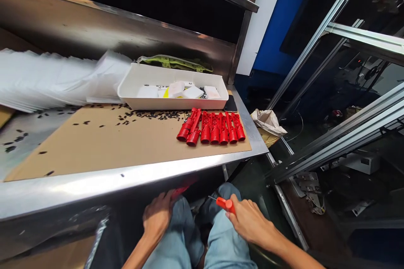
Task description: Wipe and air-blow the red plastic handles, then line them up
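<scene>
Over my lap, my left hand (158, 214) is closed around a red plastic part (179, 192), blurred and partly hidden by the fingers. My right hand (252, 220) grips a red-handled tool (225, 204) with a thin metal tip pointing left toward the other hand. The two hands are apart. On the cardboard sheet (126, 147) ahead, several red tubular plastic parts (214, 128) lie side by side near the right end. Small black pieces (158, 115) are scattered behind and left of them.
A long white tray (173, 103) holds white blocks and black bits. Stacked white sheets (47, 77) stand at left, and a green pouch (176, 63) lies behind the tray. The metal table edge (132, 176) runs before my knees; a paper-lined bin (268, 124) and aluminium frame (347, 138) are at right.
</scene>
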{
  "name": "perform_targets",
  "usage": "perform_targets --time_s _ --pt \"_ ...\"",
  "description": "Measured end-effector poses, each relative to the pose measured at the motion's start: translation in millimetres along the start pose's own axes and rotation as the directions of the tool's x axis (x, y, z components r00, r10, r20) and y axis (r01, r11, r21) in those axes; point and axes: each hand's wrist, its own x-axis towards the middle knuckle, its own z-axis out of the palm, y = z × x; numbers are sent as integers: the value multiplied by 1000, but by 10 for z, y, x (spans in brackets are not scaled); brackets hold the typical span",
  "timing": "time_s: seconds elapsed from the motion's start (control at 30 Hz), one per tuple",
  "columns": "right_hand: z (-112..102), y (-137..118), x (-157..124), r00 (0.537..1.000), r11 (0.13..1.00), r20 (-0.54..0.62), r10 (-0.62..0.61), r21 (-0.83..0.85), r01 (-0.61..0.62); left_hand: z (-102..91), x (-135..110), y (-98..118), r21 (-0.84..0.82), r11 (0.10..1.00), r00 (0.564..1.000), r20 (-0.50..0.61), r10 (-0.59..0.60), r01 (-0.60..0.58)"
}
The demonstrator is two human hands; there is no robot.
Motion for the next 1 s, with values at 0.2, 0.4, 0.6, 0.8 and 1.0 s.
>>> perform_targets --time_s 0.2,0.4,0.6,0.8,1.0 --pt "-27 41 -110 1000 1000 17 3 15 -3 -52 78 -24 -48 999 999 28 17 -16" --pt "-109 -84 -209 995 998 92 -49 35 46 -129 100 118 -336 883 937 240 -255 326" --pt "-170 -178 -171 997 1000 81 3 -11 -2 -132 -129 185 -511 642 821 365 -440 571" --pt "-197 -177 -184 998 999 56 -30 -20 31 -19 -191 235 -537 583 793 404 -457 609" --pt "-158 -258 -159 999 999 48 9 -52 -6 -27 -157 308 -490 666 826 364 -430 563"
